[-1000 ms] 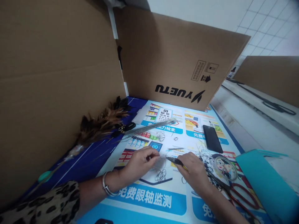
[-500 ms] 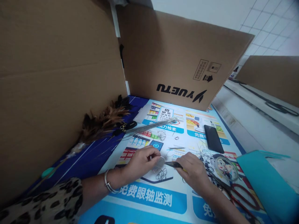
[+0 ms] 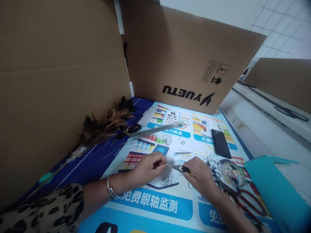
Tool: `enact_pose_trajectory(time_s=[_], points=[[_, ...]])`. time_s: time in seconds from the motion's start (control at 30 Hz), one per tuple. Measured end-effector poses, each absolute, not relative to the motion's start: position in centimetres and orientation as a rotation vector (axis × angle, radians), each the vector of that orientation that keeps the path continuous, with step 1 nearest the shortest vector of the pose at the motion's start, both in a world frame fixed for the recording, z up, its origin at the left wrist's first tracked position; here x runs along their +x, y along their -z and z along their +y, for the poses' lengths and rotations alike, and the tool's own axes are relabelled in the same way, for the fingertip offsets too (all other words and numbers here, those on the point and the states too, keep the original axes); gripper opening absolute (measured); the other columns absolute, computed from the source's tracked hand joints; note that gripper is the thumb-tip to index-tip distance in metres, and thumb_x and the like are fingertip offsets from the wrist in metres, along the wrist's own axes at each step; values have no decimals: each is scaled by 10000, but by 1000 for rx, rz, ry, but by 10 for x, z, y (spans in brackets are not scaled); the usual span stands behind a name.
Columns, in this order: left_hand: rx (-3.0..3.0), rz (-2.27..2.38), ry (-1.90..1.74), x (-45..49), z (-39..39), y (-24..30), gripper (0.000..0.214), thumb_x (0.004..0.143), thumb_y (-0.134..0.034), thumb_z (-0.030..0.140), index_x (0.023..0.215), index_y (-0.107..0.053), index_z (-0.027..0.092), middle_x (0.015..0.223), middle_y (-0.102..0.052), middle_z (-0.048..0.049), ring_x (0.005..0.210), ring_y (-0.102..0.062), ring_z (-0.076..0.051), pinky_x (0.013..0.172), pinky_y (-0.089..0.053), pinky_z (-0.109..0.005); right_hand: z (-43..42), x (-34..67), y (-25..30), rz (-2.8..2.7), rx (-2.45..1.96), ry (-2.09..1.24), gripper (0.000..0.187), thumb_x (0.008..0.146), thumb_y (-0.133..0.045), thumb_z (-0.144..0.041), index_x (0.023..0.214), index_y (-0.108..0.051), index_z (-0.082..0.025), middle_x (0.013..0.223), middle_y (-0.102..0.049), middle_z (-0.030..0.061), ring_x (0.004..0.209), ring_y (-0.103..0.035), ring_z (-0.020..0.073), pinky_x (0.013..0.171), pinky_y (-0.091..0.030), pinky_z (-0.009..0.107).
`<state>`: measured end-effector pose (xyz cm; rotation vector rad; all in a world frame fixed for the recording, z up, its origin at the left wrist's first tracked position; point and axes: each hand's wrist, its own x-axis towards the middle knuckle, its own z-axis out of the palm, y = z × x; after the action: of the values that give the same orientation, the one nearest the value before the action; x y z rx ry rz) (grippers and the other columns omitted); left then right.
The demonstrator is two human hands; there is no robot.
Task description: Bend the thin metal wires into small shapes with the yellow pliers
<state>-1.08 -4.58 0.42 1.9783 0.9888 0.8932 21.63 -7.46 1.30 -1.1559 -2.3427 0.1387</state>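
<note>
My left hand (image 3: 148,169) pinches one end of a thin wire loop (image 3: 168,166) just above a printed poster (image 3: 157,204) that covers the table. My right hand (image 3: 200,176) grips small pliers (image 3: 181,168) with a yellow handle, and their tip touches the loop's other side. A small pile of bent wire pieces (image 3: 167,178) lies directly below the loop. A silver bangle sits on my left wrist, and a leopard-print sleeve covers that forearm.
A bundle of straight wires (image 3: 157,128) and a feather duster (image 3: 102,127) lie to the left rear. A black phone (image 3: 220,143), tape roll (image 3: 233,173), red scissors (image 3: 247,200) and teal folder (image 3: 279,191) are at right. Cardboard walls (image 3: 60,84) stand left and behind.
My hands have moved closer together. The pliers' tip now meets the wire loop held by my left hand. The view shifted slightly.
</note>
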Motion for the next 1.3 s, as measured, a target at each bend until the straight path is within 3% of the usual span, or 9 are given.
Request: enact_pose_trajectory(time_s=[0.23,0.6,0.93,1.3], points=[[1951,902,-814,-11,-43,-1,250,769,-479,122,943,-646,188,740,-560,-10,658,-513,-116,601,-414,-218,-72,220,-8,-2305,-1169,-149,102,836,-513,-275,852,-575,-197,763,-602,45,736,-509,164,669,-402,297],[1892,838,-802,-15,-41,-8,185,809,-502,181,878,-674,185,776,-606,-25,750,-561,-140,700,-437,-251,-72,221,-2,-2253,-1209,-243,106,809,-560,-280,872,-581,-197,800,-613,44,769,-533,163,686,-426,289],[1884,885,-815,-13,-40,-4,144,794,-511,191,745,-641,154,716,-570,-13,669,-529,-118,628,-417,-222,-72,219,0,-2237,-1273,-306,103,794,-577,-281,863,-592,-206,783,-616,29,761,-555,155,664,-432,268],[1866,924,-804,-15,-39,-3,134,781,-507,185,731,-627,149,720,-582,-16,659,-525,-118,614,-410,-226,-72,219,-2,-2295,-1337,-316,102,798,-575,-284,869,-592,-213,795,-611,26,782,-539,165,681,-421,276]])
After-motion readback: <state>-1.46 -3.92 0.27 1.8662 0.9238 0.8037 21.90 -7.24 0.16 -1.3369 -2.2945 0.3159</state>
